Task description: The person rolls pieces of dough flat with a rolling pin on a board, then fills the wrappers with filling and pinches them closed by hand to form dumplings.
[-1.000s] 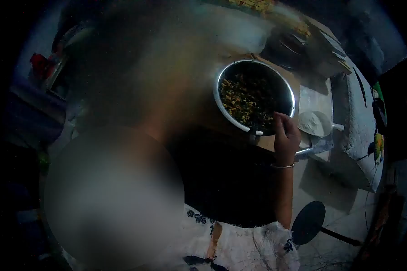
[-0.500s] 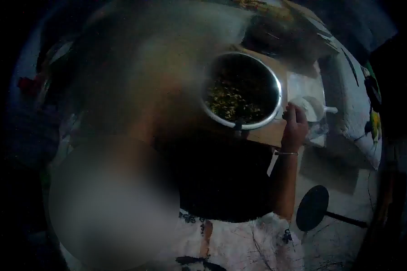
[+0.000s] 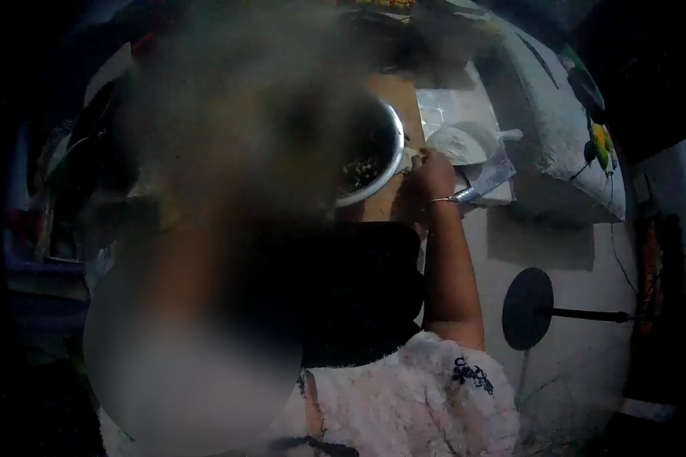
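My right hand [image 3: 436, 175], with a bracelet at the wrist, is at the wooden board's right side. Its fingers are pressed together by a small pale piece [image 3: 409, 160]; what they hold is too small to make out. Just beyond the hand is a pan-like container with a handle, holding white powder [image 3: 453, 145]. Left of the hand stands a metal-rimmed bowl [image 3: 399, 145] with a dark and yellowish chopped mixture [image 3: 360, 172], its left part hidden by blur. A skin-coloured smear rises on the left; no left hand can be made out in it.
The wooden board [image 3: 406, 99] lies under the bowl. A clear plastic sheet or bag [image 3: 489, 179] is beside the powder. A dark flat round pan [image 3: 527, 308] with a long handle lies at the lower right. A pale block-like ledge [image 3: 545, 114] stands at the right.
The view has shifted, moving the bowl and board left in the frame. My right hand has gone from the bowl's rim to the board beside the powder. Blur now covers more of the bowl.
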`<state>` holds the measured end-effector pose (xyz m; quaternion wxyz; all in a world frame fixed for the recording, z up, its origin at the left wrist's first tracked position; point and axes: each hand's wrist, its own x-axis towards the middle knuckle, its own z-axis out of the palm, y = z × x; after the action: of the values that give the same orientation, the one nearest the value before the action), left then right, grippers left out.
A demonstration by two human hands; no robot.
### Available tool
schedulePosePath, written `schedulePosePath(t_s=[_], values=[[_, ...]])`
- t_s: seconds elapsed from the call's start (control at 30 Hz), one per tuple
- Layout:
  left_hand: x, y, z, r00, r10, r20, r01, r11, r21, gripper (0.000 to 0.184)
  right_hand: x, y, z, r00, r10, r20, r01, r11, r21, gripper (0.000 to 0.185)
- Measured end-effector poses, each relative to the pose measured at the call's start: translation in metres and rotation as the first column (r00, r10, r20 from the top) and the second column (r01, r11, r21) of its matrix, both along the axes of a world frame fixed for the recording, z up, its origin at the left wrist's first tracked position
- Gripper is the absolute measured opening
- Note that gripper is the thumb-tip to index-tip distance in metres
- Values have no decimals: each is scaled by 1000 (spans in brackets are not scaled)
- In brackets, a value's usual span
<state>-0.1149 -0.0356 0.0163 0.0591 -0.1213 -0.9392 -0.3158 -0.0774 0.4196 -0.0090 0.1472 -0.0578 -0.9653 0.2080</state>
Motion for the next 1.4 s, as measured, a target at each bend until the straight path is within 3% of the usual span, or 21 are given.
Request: schedulePosePath(t_s=[0.23, 0.37, 0.43, 0.5, 0.57, 0.6, 0.63, 0.7, 0.73, 0.83, 0.9, 1.0, 1.03, 1.1, 1.17, 1.23, 1.27, 1.3, 1.33, 1.37, 1.4], values=[[9, 9, 10, 999, 30, -21, -29, 999, 22, 19, -10, -6, 7, 974, -69, 216, 72, 997, -4, 31], [13, 12, 18, 998, 51, -31, -50, 998, 45, 19, -9, 1, 4, 998, 22, 67, -11, 987, -163, 38], [12, 13, 20, 981, 191, 37, -193, 978, 73, 20, -7, 1, 14, 999, 36, -23, -41, 955, -295, 30], [14, 16, 28, 984, 169, -57, -156, 969, 191, 21, 3, 0, 33, 995, 48, -88, -87, 845, -527, 33], [18, 27, 42, 951, 266, -157, -256, 963, 79, 22, 5, -3, 43, 968, 65, -243, -232, 605, -762, 29], [5, 23, 41, 982, 105, -160, -86, 989, 121, 21, 7, -7, 52, 959, 39, -281, -259, 524, -811, 25], [-2, 18, 39, 984, -58, -170, 85, 983, 161, 21, 10, -10, 61, 958, 48, -284, -266, 524, -809, 25], [16, 53, 76, 994, -1, -112, 3, 1000, 13, 21, 16, -18, 76, 964, 50, -262, -258, 432, -864, 29], [4, 52, 66, 991, -42, -130, 50, 997, 61, 21, 19, -22, 83, 962, 61, -266, -266, 429, -863, 29], [4, 69, 77, 975, -159, -155, 185, 967, 173, 22, 25, -31, 92, 960, 170, -221, -254, 210, -944, 31], [1, 89, 89, 965, -258, -42, 259, 965, 36, 25, 25, -41, 90, 958, 188, -215, -228, 48, -972, 31], [37, 141, 105, 940, -325, -103, 338, 850, 405, 29, 36, -62, 95, 929, 284, -238, -252, 14, -968, 27], [37, 155, 103, 907, -393, -151, 418, 797, 436, 30, 40, -71, 102, 930, 284, -232, -246, 14, -969, 27], [41, 165, 105, 861, -468, -196, 502, 728, 468, 31, 50, -94, 120, 887, 417, -196, -317, 243, -917, 24], [43, 170, 112, 849, -508, -149, 528, 830, 180, 30, 50, -98, 121, 911, 350, -220, -334, 309, -890, 21], [43, 166, 110, 848, -506, -156, 529, 826, 195, 28, 44, -84, 113, 872, 359, -333, -474, 445, -760, 19], [45, 162, 116, 901, -431, 50, 413, 888, 204, 25, 37, -72, 100, 873, 284, -396, -486, 572, -661, 17], [46, 156, 119, 908, -333, 252, 294, 938, 182, 23, 40, -59, 97, 903, 212, -374, -380, 801, -462, 16], [31, 139, 97, 904, -344, 254, 306, 935, 177, 23, 38, -48, 85, 945, 159, -287, -287, 822, -491, 18], [4, 115, 55, 928, -358, 103, 346, 931, 120, 19, 35, -36, 66, 976, 103, -193, -190, 838, -512, 21], [-12, 98, 25, 926, -374, -49, 377, 924, 60, 16, 29, -24, 39, 987, 101, -121, -141, 908, -394, 24]])
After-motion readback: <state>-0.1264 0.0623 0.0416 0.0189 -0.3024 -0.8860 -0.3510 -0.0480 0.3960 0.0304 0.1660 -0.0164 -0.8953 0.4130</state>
